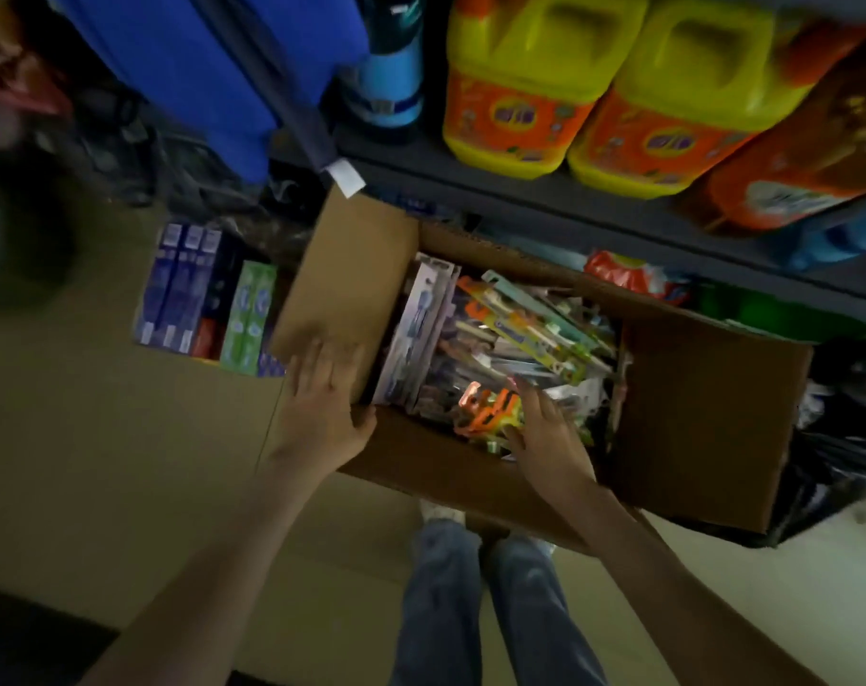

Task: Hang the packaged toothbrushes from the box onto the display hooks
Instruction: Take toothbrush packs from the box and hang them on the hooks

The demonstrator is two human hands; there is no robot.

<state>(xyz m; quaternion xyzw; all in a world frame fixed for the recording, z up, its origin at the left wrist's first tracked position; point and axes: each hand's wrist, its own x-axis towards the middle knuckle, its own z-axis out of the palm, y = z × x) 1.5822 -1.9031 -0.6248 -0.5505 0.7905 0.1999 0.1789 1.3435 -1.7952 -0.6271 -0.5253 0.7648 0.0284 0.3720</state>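
The person wore faded blue jeans [440, 611], seen at the lower centre of the frame, with a pale, whitish shoe [438, 511] just above them. Both forearms, the left hand [322, 388] and the right hand [544, 433] were bare.

brown cardboard box [351, 269], yellow jugs [535, 81] with orange labels, blue jeans [440, 601], orange toothbrush packs [490, 408]

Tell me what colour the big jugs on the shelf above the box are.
The jugs are yellow with orange labels, seen best in the head view.
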